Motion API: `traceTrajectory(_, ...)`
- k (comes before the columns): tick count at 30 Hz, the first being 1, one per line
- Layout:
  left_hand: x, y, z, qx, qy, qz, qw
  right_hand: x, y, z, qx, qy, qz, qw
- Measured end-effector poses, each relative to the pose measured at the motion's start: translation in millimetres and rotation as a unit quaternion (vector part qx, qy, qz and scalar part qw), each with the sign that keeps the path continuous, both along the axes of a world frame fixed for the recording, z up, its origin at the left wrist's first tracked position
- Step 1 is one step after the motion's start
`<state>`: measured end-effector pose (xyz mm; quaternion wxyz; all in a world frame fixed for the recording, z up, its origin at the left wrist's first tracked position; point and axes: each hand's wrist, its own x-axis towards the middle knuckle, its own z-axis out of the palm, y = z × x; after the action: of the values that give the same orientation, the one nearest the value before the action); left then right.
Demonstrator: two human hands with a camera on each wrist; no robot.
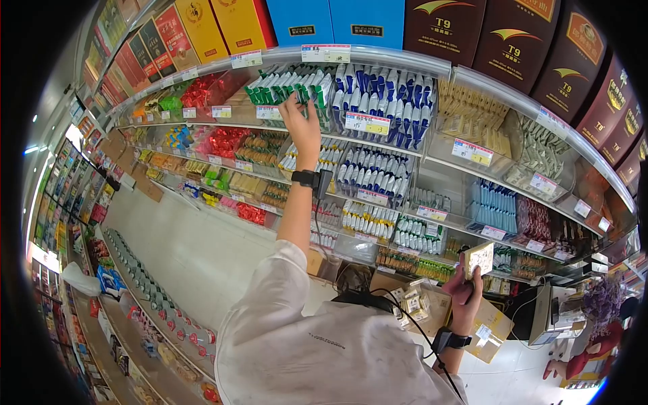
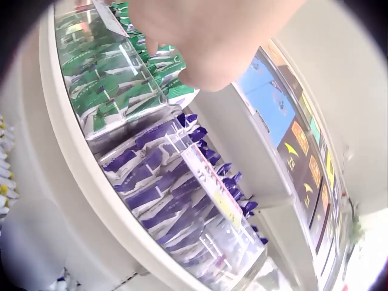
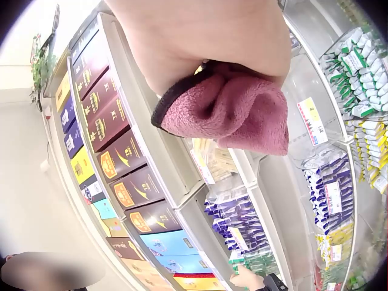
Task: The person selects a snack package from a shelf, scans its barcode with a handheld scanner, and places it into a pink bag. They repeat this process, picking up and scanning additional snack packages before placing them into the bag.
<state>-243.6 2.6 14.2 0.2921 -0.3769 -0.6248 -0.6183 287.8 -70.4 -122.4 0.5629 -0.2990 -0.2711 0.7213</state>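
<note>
In the head view my left hand (image 1: 302,128) reaches up to an upper-shelf bin of green-and-white packets (image 1: 291,86). Its fingertips touch the top of the packets, with thumb and fingers apart. The left wrist view shows this hand (image 2: 203,36) over the green packets (image 2: 103,79), fingertips partly hidden. Lower down, my right hand (image 1: 468,297) grips a folded pink cloth with a dark edge (image 3: 233,112) and a small cream-coloured packet (image 1: 479,260). From the right wrist, the cloth hangs below the hand (image 3: 212,36) and the cream packet is hidden.
Blue-and-white packets (image 1: 381,101) fill the neighbouring bin, behind a price tag (image 1: 366,123). Tall boxes (image 1: 442,27) line the shelf above. An opened carton (image 1: 489,331) sits low by the right arm. Rows of bottles (image 1: 158,297) stand along the aisle at left.
</note>
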Motion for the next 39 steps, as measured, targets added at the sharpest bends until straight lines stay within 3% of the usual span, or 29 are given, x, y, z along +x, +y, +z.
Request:
traceTrajectory(2, -6, 6, -2, 0.021, 0.007, 0.003, 1.0, 0, 1, -1, 0.001, 0.001, 0.003, 1.0)
traceTrajectory(6, -7, 11, -1, 0.033, -0.005, 0.008, 0.999, 1, -10, 0, 0.054, -0.101, -0.022, 0.993)
traceTrajectory(11, -13, 15, 5, 0.027, -0.017, -0.008, 0.999, -6, -15, 26, -0.008, -0.035, -0.019, 0.999)
traceTrajectory(14, -17, 17, 1, 0.039, -0.013, -0.017, 0.999, -2, -14, 18, 0.016, -0.03, -0.013, 0.999)
traceTrajectory(18, -17, 9, 0, 0.025, -0.033, -0.051, 0.998, 6, -12, -6, 0.024, -0.124, -0.04, 0.991)
traceTrajectory(24, -21, -3, -13, 0.025, -0.022, -0.085, 0.996, 5, -6, -7, 0.048, -0.149, -0.044, 0.987)
traceTrajectory(29, -12, -11, -5, 0.02, -0.01, -0.06, 0.998, 5, -4, -5, 0.054, -0.159, -0.034, 0.985)
traceTrajectory(33, 3, -15, 24, -0.012, 0.024, -0.039, 0.999, 5, -6, -3, 0.027, -0.143, -0.039, 0.989)
traceTrajectory(39, -18, 0, 23, -0.095, 0.054, -0.022, 0.994, 14, -2, -23, 0.052, -0.191, -0.037, 0.98)
